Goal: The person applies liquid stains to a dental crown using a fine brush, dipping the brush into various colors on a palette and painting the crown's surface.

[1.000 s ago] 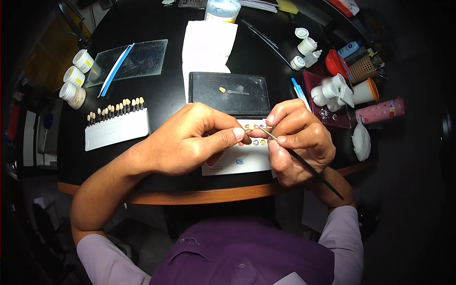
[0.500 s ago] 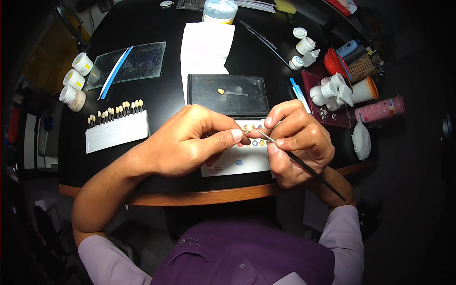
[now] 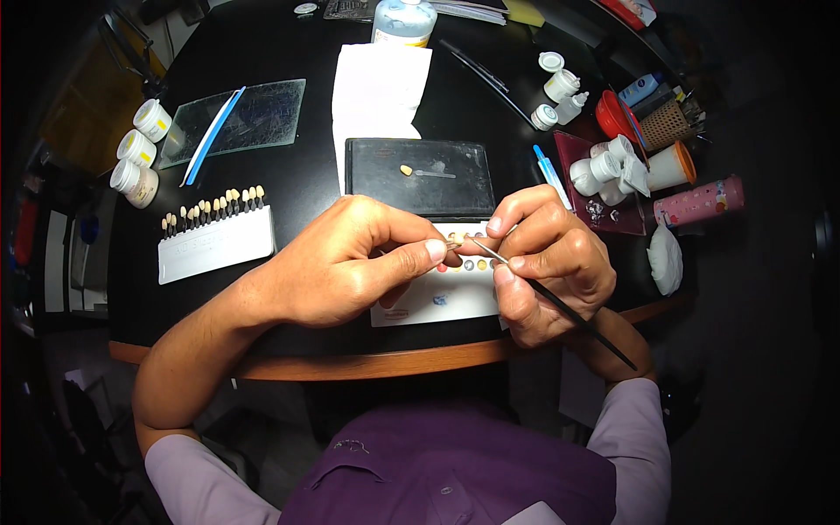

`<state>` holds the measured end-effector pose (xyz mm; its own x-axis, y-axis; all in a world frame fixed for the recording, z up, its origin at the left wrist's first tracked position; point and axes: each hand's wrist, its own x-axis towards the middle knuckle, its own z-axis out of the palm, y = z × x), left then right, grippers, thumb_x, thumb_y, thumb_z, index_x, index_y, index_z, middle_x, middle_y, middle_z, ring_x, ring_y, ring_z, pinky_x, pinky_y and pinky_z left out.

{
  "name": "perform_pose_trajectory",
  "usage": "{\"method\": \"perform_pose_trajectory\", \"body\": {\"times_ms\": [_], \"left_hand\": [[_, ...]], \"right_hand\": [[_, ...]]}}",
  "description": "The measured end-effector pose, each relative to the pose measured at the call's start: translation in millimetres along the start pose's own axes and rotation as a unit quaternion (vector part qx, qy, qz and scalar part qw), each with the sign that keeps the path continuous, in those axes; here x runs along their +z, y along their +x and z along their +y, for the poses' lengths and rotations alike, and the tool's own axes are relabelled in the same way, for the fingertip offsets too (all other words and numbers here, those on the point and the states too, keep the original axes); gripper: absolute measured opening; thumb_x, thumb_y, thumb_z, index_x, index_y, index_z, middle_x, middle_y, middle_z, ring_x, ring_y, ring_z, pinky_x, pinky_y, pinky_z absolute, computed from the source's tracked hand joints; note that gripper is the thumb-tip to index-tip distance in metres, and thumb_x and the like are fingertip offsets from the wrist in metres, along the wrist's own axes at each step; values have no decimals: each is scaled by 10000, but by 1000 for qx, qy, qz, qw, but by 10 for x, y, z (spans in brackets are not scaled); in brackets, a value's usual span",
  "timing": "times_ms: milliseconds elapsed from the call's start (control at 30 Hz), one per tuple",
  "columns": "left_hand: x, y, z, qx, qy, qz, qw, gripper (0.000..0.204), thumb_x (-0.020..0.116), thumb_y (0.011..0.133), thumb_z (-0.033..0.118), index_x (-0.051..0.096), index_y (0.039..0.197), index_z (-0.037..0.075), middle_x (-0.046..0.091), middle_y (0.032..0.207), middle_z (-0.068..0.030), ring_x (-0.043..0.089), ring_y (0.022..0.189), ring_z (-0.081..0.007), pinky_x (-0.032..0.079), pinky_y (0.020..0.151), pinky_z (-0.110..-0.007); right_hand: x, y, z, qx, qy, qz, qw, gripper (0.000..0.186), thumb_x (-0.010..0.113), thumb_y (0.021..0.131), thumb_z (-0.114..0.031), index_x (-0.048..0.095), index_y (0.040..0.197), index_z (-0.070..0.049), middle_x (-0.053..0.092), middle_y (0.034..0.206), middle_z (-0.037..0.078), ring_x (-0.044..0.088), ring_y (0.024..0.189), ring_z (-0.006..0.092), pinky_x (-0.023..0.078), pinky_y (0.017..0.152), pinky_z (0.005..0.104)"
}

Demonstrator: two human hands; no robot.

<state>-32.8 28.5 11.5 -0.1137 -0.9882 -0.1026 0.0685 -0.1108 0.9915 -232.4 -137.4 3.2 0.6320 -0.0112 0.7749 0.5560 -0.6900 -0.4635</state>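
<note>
My left hand (image 3: 346, 262) pinches a slim metal-looking holder with thumb and index finger. At its end sits a small tooth-coloured piece, probably a dental crown (image 3: 458, 238), too small to make out fully. In my right hand (image 3: 556, 271), a thin brush (image 3: 582, 322) with a dark handle slants between the fingers. Its fine tip points left, close to the small piece; whether they touch I cannot tell. Both hands hover over a white palette (image 3: 468, 302) with coloured wells, partly hidden by my fingers. Behind it, a single tooth shade tab (image 3: 406, 171) lies on a black lid (image 3: 376, 194).
A shade guide (image 3: 214, 254) with several tooth tabs stands at left, near white jars (image 3: 135, 147) and a glass slab (image 3: 262, 114). White tissue (image 3: 381, 87) and a bottle (image 3: 405, 24) are at the back. More jars (image 3: 604, 166) and a pink cylinder (image 3: 700, 201) crowd the right.
The small tooth-coloured piece at my left fingertips has turned slightly and shows a bit more. My hands and the brush have hardly moved.
</note>
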Motion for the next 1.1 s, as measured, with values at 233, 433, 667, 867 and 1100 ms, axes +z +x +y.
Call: {"method": "perform_pose_trajectory", "body": {"times_ms": [233,433,667,867,1100], "left_hand": [[-39,66,-254,149,153,64,975,275,697,1075,157,808,1268,-4,772,855,-80,620,701,-87,483,642,-279],[-66,65,-139,171,219,82,957,284,748,1011,116,830,1279,67,740,781,-104,607,652,-127,467,631,-312],[-73,74,-158,199,239,101,945,219,773,987,122,857,1186,84,709,735,-94,609,629,-138,468,579,-311],[-72,67,-209,204,221,96,949,257,773,990,107,844,1235,77,695,734,-84,591,640,-129,455,602,-312],[-92,71,-153,200,256,79,943,311,769,986,107,825,1288,63,672,717,-68,568,652,-129,432,619,-323]], "right_hand": [[32,-38,-28,46,84,40,995,200,648,782,126,598,906,-22,633,841,105,669,901,279,658,798,387],[-82,-70,-27,67,110,-42,991,150,603,814,78,566,925,-16,582,838,126,578,1013,274,675,983,603],[-15,-30,-11,45,102,-21,994,129,630,802,76,580,880,-13,590,801,125,596,996,277,689,942,601],[-13,-74,-15,37,78,-22,996,156,633,787,99,586,886,-12,595,806,126,598,997,277,698,927,591],[-45,-71,2,25,73,-32,996,162,639,803,93,582,911,-12,596,821,122,607,988,279,703,927,577]]}}
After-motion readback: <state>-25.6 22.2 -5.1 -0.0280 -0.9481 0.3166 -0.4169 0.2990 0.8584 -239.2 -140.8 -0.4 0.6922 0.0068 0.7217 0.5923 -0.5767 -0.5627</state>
